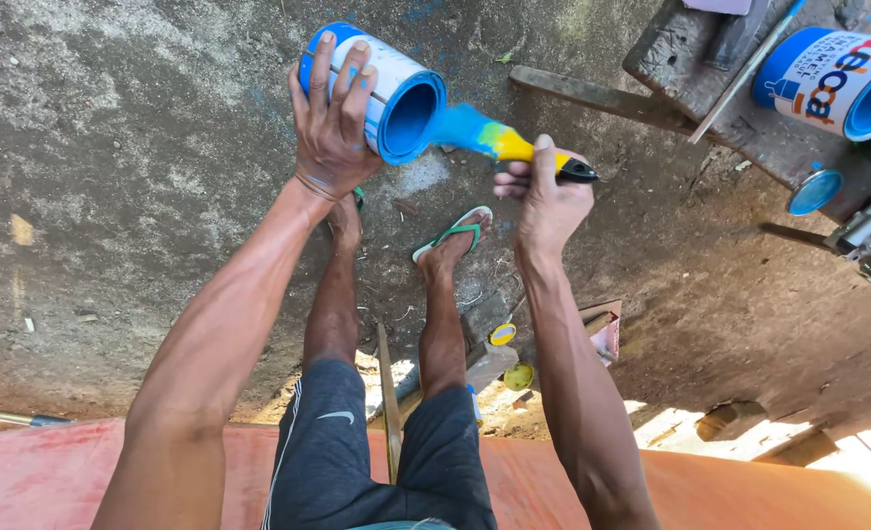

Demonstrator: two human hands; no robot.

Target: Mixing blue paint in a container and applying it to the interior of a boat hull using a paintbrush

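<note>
Dirt ground (pixel 111 147), hands (pixel 332 123) on paint can (pixel 391 88), brush (pixel 499 140).

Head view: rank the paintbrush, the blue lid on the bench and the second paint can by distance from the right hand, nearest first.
1. Paintbrush: gripped in the right hand, bristles at the tilted can's mouth.
2. Blue lid: lying on the wooden bench, to the right.
3. Second paint can: top right corner, on its side.

A blue-and-white labelled paint tin (pixel 372 93) lies tilted at top left; another tin (pixel 833 79) sits top right.
</note>
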